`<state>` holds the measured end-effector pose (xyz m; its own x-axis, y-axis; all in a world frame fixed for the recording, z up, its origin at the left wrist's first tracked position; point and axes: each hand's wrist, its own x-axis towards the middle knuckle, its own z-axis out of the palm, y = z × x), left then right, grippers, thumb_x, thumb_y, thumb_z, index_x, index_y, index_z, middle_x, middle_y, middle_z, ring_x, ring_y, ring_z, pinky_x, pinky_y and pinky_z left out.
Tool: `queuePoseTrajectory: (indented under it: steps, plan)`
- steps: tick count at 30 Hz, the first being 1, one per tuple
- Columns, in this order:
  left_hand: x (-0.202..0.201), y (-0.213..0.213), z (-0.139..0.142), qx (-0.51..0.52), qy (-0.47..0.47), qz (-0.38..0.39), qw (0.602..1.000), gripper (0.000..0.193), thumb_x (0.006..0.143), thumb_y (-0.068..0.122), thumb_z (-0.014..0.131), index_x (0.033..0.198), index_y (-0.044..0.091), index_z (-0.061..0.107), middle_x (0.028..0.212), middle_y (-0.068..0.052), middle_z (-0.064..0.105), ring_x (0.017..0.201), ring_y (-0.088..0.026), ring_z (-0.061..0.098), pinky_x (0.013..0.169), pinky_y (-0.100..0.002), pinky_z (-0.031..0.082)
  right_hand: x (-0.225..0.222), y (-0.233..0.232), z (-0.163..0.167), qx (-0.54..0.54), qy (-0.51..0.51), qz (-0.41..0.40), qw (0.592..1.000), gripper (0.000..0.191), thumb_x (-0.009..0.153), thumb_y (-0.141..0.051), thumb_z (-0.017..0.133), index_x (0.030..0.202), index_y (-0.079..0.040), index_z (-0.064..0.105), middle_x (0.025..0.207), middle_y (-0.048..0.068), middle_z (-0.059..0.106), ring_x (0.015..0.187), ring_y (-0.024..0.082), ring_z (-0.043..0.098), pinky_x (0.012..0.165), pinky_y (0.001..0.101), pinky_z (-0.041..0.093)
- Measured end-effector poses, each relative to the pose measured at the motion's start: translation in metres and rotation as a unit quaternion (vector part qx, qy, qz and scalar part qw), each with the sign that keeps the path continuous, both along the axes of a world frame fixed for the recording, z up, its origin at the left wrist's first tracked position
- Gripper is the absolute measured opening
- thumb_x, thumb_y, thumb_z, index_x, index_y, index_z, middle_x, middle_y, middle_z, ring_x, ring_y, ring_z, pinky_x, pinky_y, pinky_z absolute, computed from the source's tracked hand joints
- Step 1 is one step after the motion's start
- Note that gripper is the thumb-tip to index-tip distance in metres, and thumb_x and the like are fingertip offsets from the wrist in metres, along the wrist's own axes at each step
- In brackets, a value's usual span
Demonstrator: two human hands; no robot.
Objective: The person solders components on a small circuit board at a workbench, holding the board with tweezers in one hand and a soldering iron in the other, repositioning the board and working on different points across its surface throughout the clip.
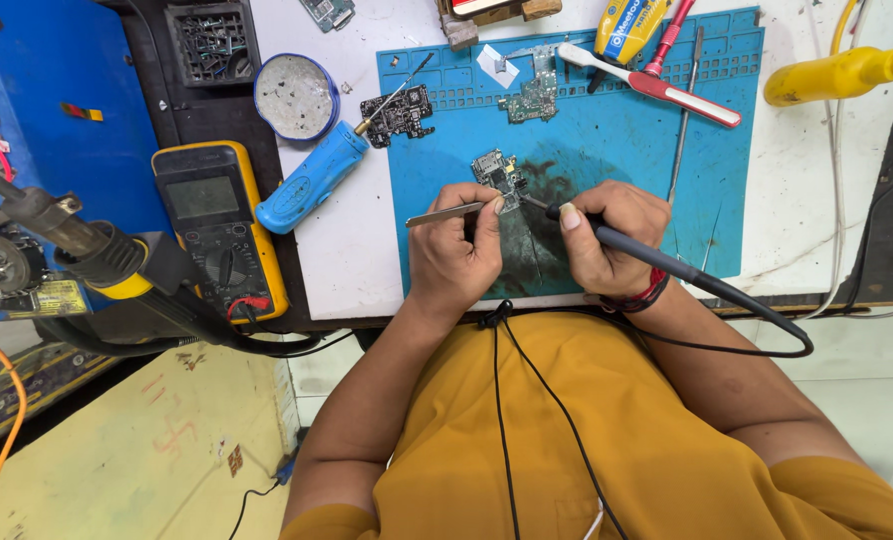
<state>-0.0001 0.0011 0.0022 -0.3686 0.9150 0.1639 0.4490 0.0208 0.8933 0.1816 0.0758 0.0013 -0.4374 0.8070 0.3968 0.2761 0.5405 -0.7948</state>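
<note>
Two hands working a small board (498, 178) on the blue mat (607, 140).
Our left hand (454, 250) pinches tweezers (447, 214) to pin the board; our right hand (607, 235) grips the iron (657, 260) pen-style (steadier tip).

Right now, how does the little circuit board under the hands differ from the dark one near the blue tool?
The small board lies on the blue mat, worked by both hands; the dark board lies untouched, half off the mat's edge. The small board looks silvery-green, the dark board black. Both lie flat, bare.
</note>
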Motion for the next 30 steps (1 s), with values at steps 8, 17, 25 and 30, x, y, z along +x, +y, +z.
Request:
queuePoseTrajectory:
  steps: [8, 17, 25, 30]
  plan:
    - [-0.0003, 0.0001, -0.0007, 0.004, 0.001, -0.001, 1.000, 0.004, 0.098, 0.003, 0.070, 0.098, 0.002, 0.067, 0.085, -0.007, 0.071, 0.062, -0.014, 0.067, 0.057, -0.028, 0.051, -0.0002, 0.0002, -0.0001, 0.001, 0.001, 0.000, 1.000, 0.015, 0.096, -0.006, 0.068, 0.083, -0.002, 0.062, 0.075, 0.010, 0.064, 0.061, 0.025, 0.059, 0.055, 0.0321, 0.043]
    - [0.0003, 0.0007, -0.0009, 0.012, 0.009, -0.002, 1.000, 0.003, 0.097, 0.002, 0.070, 0.096, 0.001, 0.068, 0.090, -0.007, 0.072, 0.063, -0.014, 0.068, 0.057, -0.029, 0.052, -0.0002, 0.0005, 0.0003, 0.004, 0.000, -0.004, 1.000, 0.015, 0.096, -0.005, 0.069, 0.082, -0.002, 0.062, 0.074, 0.010, 0.063, 0.060, 0.024, 0.058, 0.055, 0.0319, 0.043]
    - [0.0004, 0.0002, -0.0002, 0.010, 0.008, -0.001, 1.000, 0.003, 0.097, 0.002, 0.070, 0.095, 0.002, 0.068, 0.092, -0.008, 0.072, 0.066, -0.015, 0.069, 0.059, -0.029, 0.053, -0.0002, 0.0010, 0.0010, 0.001, -0.008, -0.002, 1.000, 0.015, 0.096, -0.005, 0.069, 0.083, -0.003, 0.063, 0.074, 0.009, 0.063, 0.060, 0.024, 0.058, 0.055, 0.0317, 0.042]
    - [0.0000, 0.0002, -0.0001, 0.009, 0.009, -0.001, 1.000, 0.003, 0.097, 0.003, 0.070, 0.097, 0.001, 0.068, 0.090, -0.007, 0.072, 0.066, -0.016, 0.069, 0.059, -0.029, 0.053, -0.0002, -0.0002, 0.0009, 0.000, -0.008, -0.003, 1.000, 0.016, 0.097, -0.006, 0.069, 0.083, -0.003, 0.063, 0.074, 0.009, 0.063, 0.060, 0.024, 0.058, 0.055, 0.0315, 0.042]
